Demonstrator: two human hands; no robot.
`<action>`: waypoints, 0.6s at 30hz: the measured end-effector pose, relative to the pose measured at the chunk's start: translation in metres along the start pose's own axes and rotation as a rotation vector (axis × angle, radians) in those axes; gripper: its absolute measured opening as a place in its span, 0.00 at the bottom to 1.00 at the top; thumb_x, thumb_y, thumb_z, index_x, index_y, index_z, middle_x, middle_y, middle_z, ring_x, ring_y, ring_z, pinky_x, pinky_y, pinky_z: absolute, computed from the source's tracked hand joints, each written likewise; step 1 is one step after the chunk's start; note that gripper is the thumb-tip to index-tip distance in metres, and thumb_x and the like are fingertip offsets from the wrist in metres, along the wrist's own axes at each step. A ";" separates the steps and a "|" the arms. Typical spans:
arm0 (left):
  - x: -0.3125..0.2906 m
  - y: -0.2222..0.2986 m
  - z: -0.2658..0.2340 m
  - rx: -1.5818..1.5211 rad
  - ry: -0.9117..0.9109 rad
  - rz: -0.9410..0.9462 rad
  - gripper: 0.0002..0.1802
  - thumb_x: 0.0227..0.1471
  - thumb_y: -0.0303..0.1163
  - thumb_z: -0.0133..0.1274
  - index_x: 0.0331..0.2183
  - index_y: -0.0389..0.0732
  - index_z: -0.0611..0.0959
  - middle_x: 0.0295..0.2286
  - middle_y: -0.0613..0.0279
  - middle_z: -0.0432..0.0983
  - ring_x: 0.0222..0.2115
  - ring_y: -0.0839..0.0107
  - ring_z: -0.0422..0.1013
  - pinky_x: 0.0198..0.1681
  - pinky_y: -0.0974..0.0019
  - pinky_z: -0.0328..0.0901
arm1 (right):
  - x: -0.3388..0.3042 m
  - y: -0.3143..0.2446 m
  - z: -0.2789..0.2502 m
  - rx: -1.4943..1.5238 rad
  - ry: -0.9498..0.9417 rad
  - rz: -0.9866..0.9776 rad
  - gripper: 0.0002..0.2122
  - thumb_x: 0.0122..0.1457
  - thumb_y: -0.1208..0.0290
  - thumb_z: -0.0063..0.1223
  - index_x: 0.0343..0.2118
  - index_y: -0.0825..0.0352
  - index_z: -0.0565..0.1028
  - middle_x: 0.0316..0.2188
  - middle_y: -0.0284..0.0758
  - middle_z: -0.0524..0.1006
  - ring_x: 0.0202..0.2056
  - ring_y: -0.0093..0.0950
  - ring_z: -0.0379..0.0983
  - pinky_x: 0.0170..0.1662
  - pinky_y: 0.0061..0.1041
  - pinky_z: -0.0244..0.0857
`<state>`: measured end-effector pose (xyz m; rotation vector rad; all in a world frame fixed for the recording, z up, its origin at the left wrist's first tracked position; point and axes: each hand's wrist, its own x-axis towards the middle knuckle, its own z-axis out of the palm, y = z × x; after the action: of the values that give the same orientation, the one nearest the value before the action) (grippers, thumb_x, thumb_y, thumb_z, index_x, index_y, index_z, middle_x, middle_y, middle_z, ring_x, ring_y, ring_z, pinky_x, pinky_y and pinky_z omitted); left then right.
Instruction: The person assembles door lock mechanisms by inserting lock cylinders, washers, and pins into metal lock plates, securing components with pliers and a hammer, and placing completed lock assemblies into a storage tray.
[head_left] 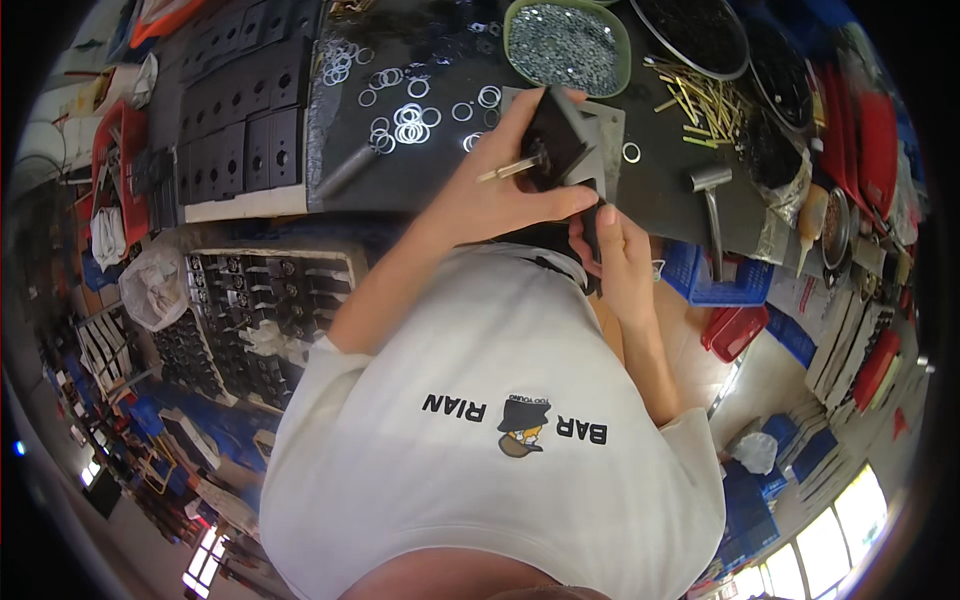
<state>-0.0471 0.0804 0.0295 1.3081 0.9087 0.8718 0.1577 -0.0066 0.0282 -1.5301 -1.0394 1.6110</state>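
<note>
My left hand (pixel 490 195) is closed round a black rectangular metal block (pixel 557 135), held tilted near the bench's front edge. A thin brass-coloured rod (pixel 512 169) sticks out from the block toward the left, over my fingers. Right beside it, my right hand (pixel 622 250) is closed, thumb up, on a narrow dark part (pixel 598 222) that sits against the block's lower end. Whether the two parts are joined I cannot tell. Under the block lies a grey metal plate (pixel 608 125). Several loose steel rings (pixel 410 125) are scattered to the left.
A green bowl (pixel 512 45) of small metal pieces stands beyond my hands. Brass-coloured rods (pixel 712 105) and a hammer (pixel 712 205) lie to the right. Black plates (pixel 245 155) fill the left side. Below the bench are a blue basket (pixel 715 285) and a tray of black parts (pixel 260 290).
</note>
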 end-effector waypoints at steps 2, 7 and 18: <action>-0.005 0.002 0.016 -0.154 0.070 0.041 0.42 0.54 0.32 0.72 0.65 0.39 0.69 0.48 0.59 0.79 0.46 0.75 0.77 0.51 0.67 0.73 | -0.007 0.003 0.006 0.015 0.019 -0.003 0.27 0.78 0.44 0.42 0.38 0.68 0.79 0.26 0.27 0.74 0.28 0.13 0.65 0.30 0.15 0.58; -0.005 -0.002 0.049 0.376 0.262 0.257 0.46 0.51 0.37 0.75 0.66 0.40 0.70 0.26 0.65 0.81 0.24 0.74 0.77 0.34 0.71 0.73 | -0.015 0.024 -0.002 -0.283 0.089 -0.170 0.20 0.78 0.55 0.47 0.40 0.71 0.78 0.26 0.28 0.77 0.29 0.17 0.68 0.33 0.22 0.62; -0.030 -0.007 0.040 0.413 -0.500 -0.130 0.23 0.60 0.38 0.67 0.53 0.37 0.84 0.21 0.60 0.79 0.21 0.73 0.76 0.28 0.69 0.68 | -0.106 0.124 -0.061 0.175 0.312 0.264 0.21 0.78 0.52 0.45 0.38 0.67 0.78 0.23 0.29 0.76 0.20 0.16 0.67 0.22 0.18 0.57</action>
<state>-0.0224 0.0361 0.0264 1.6993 0.7804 0.2310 0.2334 -0.1508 -0.0333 -1.7816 -0.5317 1.5230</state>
